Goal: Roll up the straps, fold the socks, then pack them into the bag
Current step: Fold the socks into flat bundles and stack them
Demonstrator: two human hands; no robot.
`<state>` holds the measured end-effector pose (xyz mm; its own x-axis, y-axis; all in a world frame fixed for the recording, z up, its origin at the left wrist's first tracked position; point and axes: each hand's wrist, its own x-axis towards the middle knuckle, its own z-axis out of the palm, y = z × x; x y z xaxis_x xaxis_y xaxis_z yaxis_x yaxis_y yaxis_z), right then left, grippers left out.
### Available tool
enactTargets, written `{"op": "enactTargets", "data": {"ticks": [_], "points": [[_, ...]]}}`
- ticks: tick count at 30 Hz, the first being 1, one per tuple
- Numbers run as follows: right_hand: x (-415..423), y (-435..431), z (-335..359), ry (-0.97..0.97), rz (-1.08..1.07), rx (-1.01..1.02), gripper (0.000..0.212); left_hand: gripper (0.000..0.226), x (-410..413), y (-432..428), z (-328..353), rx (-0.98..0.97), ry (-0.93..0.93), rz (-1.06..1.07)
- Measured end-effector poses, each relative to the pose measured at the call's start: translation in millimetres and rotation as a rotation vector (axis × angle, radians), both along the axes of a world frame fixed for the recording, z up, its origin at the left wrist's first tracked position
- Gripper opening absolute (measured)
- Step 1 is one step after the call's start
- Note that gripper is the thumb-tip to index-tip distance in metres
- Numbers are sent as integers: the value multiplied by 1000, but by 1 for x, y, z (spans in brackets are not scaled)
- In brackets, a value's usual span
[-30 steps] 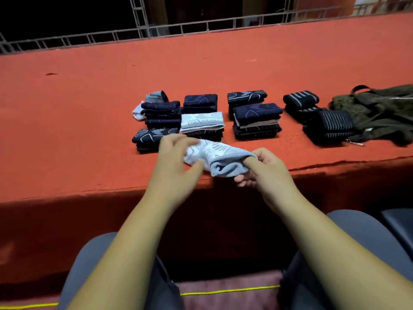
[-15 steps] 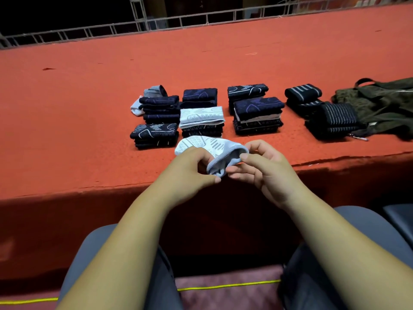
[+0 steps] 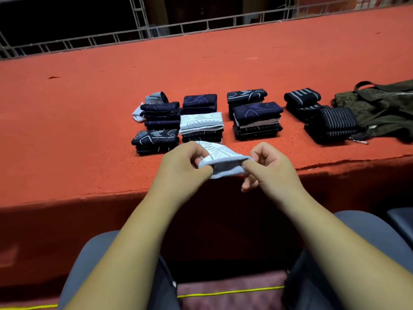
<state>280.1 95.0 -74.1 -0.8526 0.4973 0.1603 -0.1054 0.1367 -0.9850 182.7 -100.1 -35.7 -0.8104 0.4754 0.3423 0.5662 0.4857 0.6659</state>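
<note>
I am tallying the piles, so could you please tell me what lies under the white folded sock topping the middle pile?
Dark patterned socks lie stacked under the white sock, only their front edges showing. It covers their tops, so their count is unclear.

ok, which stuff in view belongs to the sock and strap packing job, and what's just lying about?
Part of the job:
- light blue sock, held by the left hand and right hand
- folded sock stacks
- rolled straps
- green bag

Just there:
- red table
- metal truss behind it
- yellow cord below
</note>
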Motion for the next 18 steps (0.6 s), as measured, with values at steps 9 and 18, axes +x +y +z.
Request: {"op": "enactTargets", "data": {"ticks": [9,18], "points": [[2,-4,6,36,-138,93,19,24,18,2,14,165,90,-106],[5,-1,17,79,97,-472,25,57,7,2,-3,146,96,-168]]}}
